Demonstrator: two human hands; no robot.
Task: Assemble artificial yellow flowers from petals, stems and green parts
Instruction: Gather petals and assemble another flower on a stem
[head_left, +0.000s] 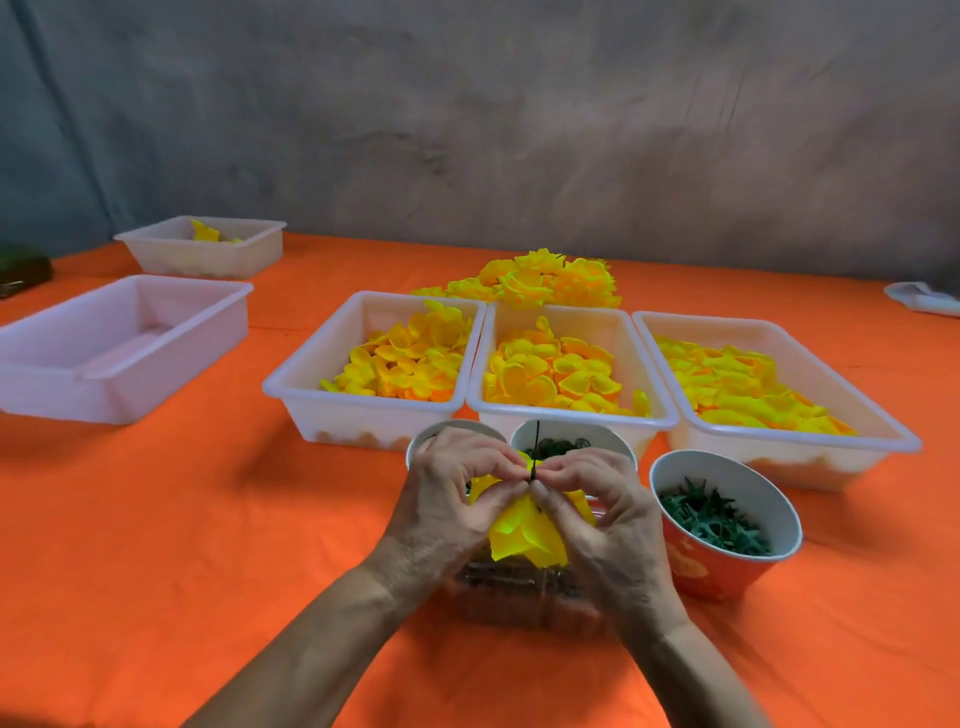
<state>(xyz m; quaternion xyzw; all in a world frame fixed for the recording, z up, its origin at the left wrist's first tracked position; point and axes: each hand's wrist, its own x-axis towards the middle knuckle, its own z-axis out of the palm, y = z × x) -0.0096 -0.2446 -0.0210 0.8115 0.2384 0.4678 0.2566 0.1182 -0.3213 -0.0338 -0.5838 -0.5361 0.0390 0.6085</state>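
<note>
My left hand (447, 499) and my right hand (597, 514) meet over the table's front. Both pinch a yellow flower (524, 530) hanging head down between them. Its thin dark stem (536, 441) pokes up from between my fingertips. Three white trays of yellow petals stand behind: left (311, 384), middle (571, 415), right (883, 415). A red bowl (717, 571) of green star-shaped parts sits right of my hands. Another bowl (576, 432) with dark green rings sits behind my hands. A pile of finished yellow flowers (540, 283) lies beyond the trays.
A clear container (519, 597) of dark pieces lies under my wrists. A third bowl (441, 431) is mostly hidden by my left hand. A large white tray (52, 384) stands at the left, a smaller tray (208, 260) with a yellow piece behind it. Orange cloth (208, 519) covers the table.
</note>
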